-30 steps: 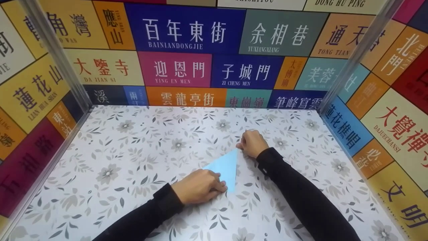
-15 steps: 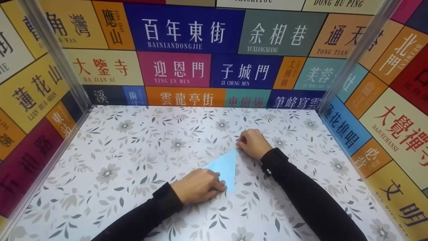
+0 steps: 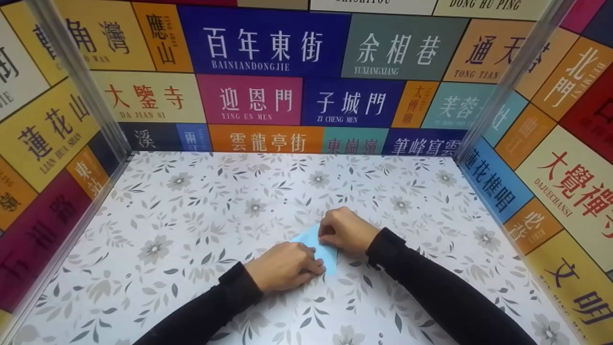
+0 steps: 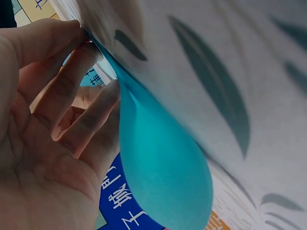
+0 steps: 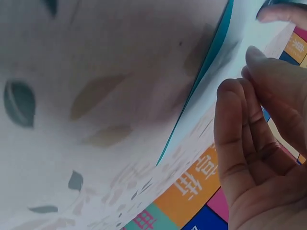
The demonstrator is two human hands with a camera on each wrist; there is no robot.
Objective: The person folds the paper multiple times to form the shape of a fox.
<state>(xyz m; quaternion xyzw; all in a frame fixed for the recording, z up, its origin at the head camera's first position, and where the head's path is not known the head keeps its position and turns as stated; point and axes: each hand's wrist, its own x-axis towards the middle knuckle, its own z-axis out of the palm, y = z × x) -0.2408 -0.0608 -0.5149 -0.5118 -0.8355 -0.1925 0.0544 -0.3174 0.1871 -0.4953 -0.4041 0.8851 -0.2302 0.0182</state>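
A light blue sheet of paper, folded into a triangle, lies on the table in the head view. The left hand covers its near left part, fingertips pressing the paper down. From the left wrist, the paper bulges in a rounded, unflattened fold beside the left hand's extended fingers. The right hand is over the upper right part of the sheet, hiding that corner. In the right wrist view its fingers are curled, the thumb close to them, beside the sheet's thin open edge.
White cloth with grey flowers and leaves covers the table. Upright panels with coloured blocks and large characters enclose it at the back and both sides. Clear strips run up the corners. Both forearms wear black sleeves.
The right hand has moved from just beyond the triangle's far tip down and left, onto the paper's upper right part. The left hand has stayed in place.
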